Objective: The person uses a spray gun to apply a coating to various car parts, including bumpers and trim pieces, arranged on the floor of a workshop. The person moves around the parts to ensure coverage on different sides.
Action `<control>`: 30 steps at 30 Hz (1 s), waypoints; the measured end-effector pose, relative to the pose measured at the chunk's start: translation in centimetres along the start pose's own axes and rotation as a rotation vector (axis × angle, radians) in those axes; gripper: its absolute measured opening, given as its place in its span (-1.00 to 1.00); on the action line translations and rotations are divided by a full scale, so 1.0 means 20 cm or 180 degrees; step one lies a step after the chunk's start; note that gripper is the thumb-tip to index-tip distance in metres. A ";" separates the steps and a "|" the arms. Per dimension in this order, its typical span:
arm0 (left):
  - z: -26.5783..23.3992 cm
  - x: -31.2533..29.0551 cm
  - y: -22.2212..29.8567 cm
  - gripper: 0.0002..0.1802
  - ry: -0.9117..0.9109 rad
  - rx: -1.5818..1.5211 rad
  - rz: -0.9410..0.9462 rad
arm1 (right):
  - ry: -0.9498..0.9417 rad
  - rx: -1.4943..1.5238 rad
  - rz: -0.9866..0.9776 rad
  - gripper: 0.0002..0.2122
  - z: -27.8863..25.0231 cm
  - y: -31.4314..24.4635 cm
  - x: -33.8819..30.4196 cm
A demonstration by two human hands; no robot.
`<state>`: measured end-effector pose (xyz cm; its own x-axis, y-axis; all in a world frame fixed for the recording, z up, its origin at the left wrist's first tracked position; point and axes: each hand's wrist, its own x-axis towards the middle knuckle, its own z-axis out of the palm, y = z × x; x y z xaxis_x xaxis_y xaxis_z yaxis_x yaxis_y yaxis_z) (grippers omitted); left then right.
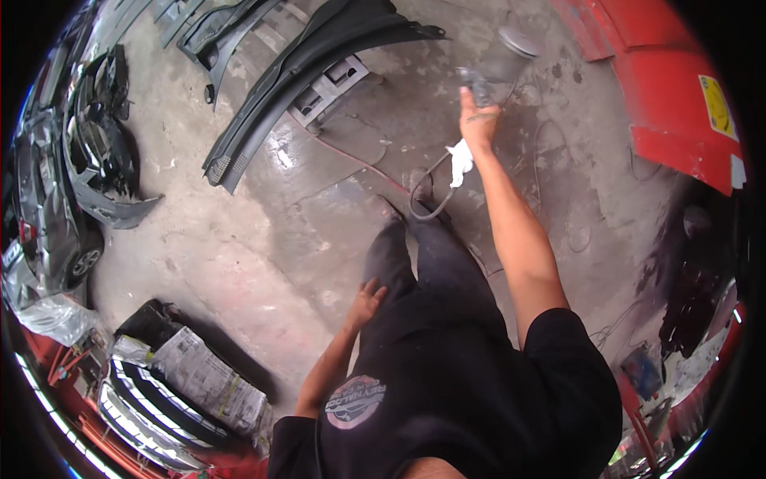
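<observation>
My right hand is stretched out ahead, closed around a spray gun. Beyond its metal body is a blurred greyish cup with a pale round lid. A white cloth or paper hangs just below this hand, where a dark air hose loops down toward my feet. Low beside my left thigh, my left hand has its fingers apart and holds nothing. To the left of the gun, a long black curved plastic car panel rests on a grey slotted support.
A red vehicle body stands at the right. Black car parts and a dark car line the left side. A wrapped bumper or grille lies lower left. A thin reddish hose crosses the concrete floor.
</observation>
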<state>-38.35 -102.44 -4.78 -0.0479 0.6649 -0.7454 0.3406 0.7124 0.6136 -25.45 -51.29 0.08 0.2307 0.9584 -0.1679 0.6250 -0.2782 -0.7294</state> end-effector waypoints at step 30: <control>0.09 -0.03 0.40 0.01 0.0124 -0.0634 -0.0920 | -0.2114 0.0641 -0.1032 -0.66 0.13 -0.31 -0.40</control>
<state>-33.84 -97.53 0.13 -0.1527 0.4348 -0.8875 0.1179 0.8996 0.4204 -33.08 -57.07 4.11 -0.4775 0.8447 -0.2418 0.4223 -0.0206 -0.9062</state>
